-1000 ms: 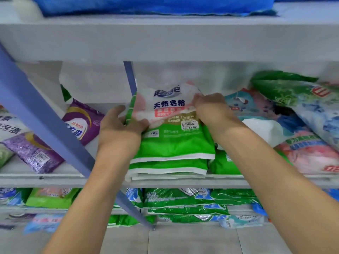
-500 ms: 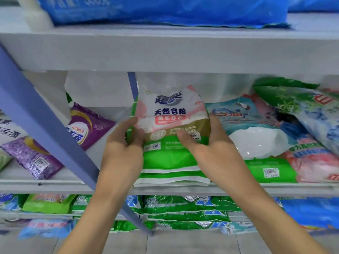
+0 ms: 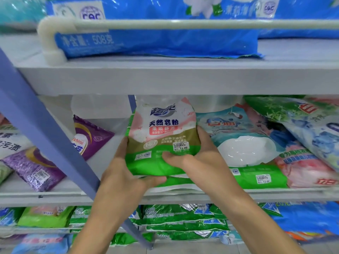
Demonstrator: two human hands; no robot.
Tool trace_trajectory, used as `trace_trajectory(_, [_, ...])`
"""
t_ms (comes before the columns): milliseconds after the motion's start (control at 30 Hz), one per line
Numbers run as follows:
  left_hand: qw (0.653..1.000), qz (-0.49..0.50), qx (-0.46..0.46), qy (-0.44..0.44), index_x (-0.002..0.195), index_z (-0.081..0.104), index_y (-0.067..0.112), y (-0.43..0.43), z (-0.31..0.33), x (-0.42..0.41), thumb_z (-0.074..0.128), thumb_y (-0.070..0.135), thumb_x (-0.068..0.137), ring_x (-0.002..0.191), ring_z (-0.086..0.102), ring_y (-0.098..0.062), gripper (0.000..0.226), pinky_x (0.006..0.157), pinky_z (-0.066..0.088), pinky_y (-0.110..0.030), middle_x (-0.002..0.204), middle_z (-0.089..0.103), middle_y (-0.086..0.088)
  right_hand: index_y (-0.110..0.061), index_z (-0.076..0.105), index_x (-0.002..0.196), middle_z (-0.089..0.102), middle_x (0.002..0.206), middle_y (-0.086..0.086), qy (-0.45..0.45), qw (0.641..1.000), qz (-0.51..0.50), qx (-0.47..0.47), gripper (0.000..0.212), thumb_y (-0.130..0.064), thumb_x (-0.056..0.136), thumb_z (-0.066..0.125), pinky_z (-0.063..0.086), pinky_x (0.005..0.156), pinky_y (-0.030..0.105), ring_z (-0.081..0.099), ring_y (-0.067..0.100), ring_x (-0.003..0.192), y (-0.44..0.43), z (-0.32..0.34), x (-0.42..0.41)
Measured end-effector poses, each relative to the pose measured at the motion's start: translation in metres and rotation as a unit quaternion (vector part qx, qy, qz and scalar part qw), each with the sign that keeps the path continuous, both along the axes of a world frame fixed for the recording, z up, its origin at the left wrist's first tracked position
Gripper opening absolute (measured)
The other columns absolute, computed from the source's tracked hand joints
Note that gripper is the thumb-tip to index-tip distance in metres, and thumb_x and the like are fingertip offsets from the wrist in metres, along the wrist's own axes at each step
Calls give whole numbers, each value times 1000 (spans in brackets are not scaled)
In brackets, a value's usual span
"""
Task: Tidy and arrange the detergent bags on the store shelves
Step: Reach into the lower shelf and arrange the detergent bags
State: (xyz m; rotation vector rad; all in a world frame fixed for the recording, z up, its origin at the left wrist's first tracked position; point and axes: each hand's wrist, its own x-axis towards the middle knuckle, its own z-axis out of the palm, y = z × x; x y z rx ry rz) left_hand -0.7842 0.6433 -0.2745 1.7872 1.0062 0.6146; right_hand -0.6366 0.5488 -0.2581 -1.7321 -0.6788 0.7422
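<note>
A store shelf seen from head height, centred on a green, white and pink detergent bag [image 3: 161,129] with a price sticker [image 3: 180,145] reading 12.00. A blue slanted post [image 3: 45,136] crosses the view to the left of this bag and hides part of the shelf behind it. Left of the bag, past the post, a purple bag [image 3: 91,136] leans against the back wall, and a glittery purple bag [image 3: 34,167] lies further left. Touching the bag's right edge is a teal and white bag [image 3: 238,136], which rests on a flat green bag [image 3: 256,178]. Further right lie a pink bag [image 3: 302,167] and a green and blue bag [image 3: 311,125] leaning over it. Both hands are clamped on the detergent bag. The left hand [image 3: 121,178] holds its lower left corner, with the fingers behind the left edge and the thumb under the bottom edge. The right hand [image 3: 201,158] grips its right side, with the thumb pressing on the front and the fingers wrapped behind. The bag stands tilted back on a short stack of green bags [image 3: 174,186] on the middle shelf [image 3: 55,195]. Above it, the upper shelf [image 3: 165,79] carries a large blue bag [image 3: 165,43] behind a white rail [image 3: 165,24]. Below it, a lower shelf holds flat piles of green and blue bags [image 3: 179,219].
</note>
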Motion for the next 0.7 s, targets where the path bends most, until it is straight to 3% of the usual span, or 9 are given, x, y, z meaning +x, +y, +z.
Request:
trace_trajectory(100, [999,7,-2,-35,115,38,45,-1,0,7,90,-3,65,74,52,34,86,61,35,9,72,54,55,-51,50,126,70,101,-36,6,1000,6,17,68,-31,74,90,49,81,10,64,-17,91,2,-2,0])
trace_trajectory(167, [1000,8,13,-18,122,37,46,1,-6,6,92,5,65,78,49,37,90,65,34,10,80,56,55,-52,49,129,69,105,-35,1,1000,7,20,70,-33,76,89,51,90,15,65,-15,95,2,-5,2])
trace_trajectory(233, [999,-3,23,26,130,34,52,1,-10,-1,98,21,60,94,49,34,100,76,37,8,107,59,43,-55,45,133,68,113,-33,-1,1000,16,20,72,-36,78,87,50,102,25,64,-10,105,-1,-8,4])
trace_trajectory(300, [998,-11,38,48,143,34,53,-2,-11,-7,98,33,58,121,51,16,109,104,44,-14,137,55,24,-57,41,139,66,120,-33,3,999,24,21,76,-37,80,85,46,107,30,62,-8,112,-4,-8,5])
trace_trajectory(333, [997,-1,50,57,150,30,51,-4,-11,-9,96,36,61,137,44,5,112,116,38,-25,151,46,15,-56,40,140,66,120,-33,6,999,25,20,76,-37,81,84,45,108,30,61,-10,111,-5,-7,5])
trace_trajectory(367, [995,10,72,68,154,27,47,-7,-10,-9,93,38,65,148,29,0,111,120,27,-26,163,31,9,-55,42,140,66,118,-33,10,999,21,22,74,-36,82,83,45,107,28,62,-12,108,-6,-6,4])
trace_trajectory(433, [987,16,126,96,158,24,39,-9,-11,-9,87,40,73,152,13,-1,106,115,18,-17,170,6,10,-48,49,138,70,115,-29,4,999,10,36,65,-31,85,81,47,103,26,65,-9,105,-7,-7,0])
trace_trajectory(600, [972,9,203,119,161,24,30,-15,-16,-18,76,38,88,150,24,-5,90,108,12,-6,167,15,16,-42,57,130,69,109,-30,-116,989,-81,50,41,-36,92,72,44,81,2,62,-13,100,-18,-18,-26])
trace_trajectory(700, [972,2,208,109,161,23,31,-31,-13,-34,69,40,94,150,15,3,82,107,2,4,167,13,19,-42,52,138,64,126,-24,-149,985,-86,15,47,-40,94,68,46,101,24,59,-1,117,-32,-18,-36])
